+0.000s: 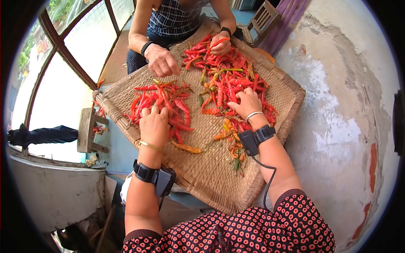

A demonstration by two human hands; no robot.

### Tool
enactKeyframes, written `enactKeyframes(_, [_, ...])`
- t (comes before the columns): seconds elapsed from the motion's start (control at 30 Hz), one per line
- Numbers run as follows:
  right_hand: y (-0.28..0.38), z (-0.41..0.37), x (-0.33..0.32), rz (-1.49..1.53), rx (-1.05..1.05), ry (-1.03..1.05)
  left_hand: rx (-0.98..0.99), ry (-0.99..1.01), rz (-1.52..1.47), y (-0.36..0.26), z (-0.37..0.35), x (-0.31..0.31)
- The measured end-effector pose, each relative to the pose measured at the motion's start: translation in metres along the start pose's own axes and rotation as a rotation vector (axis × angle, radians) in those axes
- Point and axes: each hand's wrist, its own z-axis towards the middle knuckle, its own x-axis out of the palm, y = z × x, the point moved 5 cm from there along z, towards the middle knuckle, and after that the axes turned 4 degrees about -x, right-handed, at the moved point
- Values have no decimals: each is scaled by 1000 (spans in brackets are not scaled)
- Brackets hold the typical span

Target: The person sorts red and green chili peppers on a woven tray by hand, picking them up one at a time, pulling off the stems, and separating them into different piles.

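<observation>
My left hand [155,126] rests with curled fingers on the left pile of red chili peppers [179,105]; its fingertips are partly hidden, so what they grip does not show. At the near edge of the right pile of red chili peppers [230,84], my right hand [249,104] has its thumb and fingers bent down onto a chili pepper. Both piles lie on a woven tray [206,168]. Beside my right wrist is a small heap of orange, yellow and green chili peppers [233,143]. An orange chili pepper [186,147] lies apart near my left hand.
Across the tray sits another person, whose one hand [162,61] hovers over the left pile while the other hand [220,43] holds a red chili pepper. A wooden stool [86,130] stands left by the windows. On the right is a peeling wall [333,101].
</observation>
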Motion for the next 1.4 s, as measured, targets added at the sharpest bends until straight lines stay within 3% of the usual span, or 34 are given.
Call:
enactKeyframes(0.1, [5,-2,0,-41,11,-57,26,58,14,0,1,6])
enactKeyframes(0.23, [26,-14,-34,1,-178,-300,-38,25,15,-5,-2,-4])
enactKeyframes(0.3, [43,-19,-45,254,-128,-61,-47,-22,15,-5,-3,-7])
enactKeyframes(0.33, [54,-24,-49,328,-234,-48,-79,-15,2,-4,-3,-7])
enactKeyframes(0.37, [55,-22,-49,326,-237,-52,-111,-7,-10,-2,-2,-6])
enactKeyframes(0.43, [67,-24,-21,287,-457,441,-87,-2,2,-1,-2,-1])
enactKeyframes(0.5, [67,-19,-10,202,-432,492,-68,5,13,0,-1,2])
enactKeyframes(0.57, [64,2,-21,247,-366,213,-22,53,28,-1,-1,5])
enactKeyframes(0.63, [59,20,-34,757,-208,-32,-27,64,-13,-1,-2,6])
enactKeyframes(0.7, [50,31,-37,344,-340,-326,-34,64,-53,-1,-2,6])
enactKeyframes(0.73, [50,30,-38,343,-345,-328,-18,-17,-30,-2,-3,4])
enactKeyframes(0.8, [53,24,-21,-194,-285,-87,-11,-98,-7,-4,-5,1])
enactKeyframes(0.9, [48,14,12,-120,-261,7,-17,-59,-42,-5,-8,-1])
enactKeyframes(1.0, [52,8,33,-174,-332,-65,24,-58,15,-8,-6,0])
enactKeyframes(1.07, [57,9,35,-216,-371,-80,78,44,2,-8,-6,8])
enactKeyframes(1.3, [67,2,27,-190,-479,-39,171,126,41,-9,-4,17])
enactKeyframes(1.37, [67,1,21,102,-433,68,247,96,-46,-14,-7,15])
enactKeyframes(1.4, [64,0,19,102,-431,72,247,99,-48,-15,-8,14])
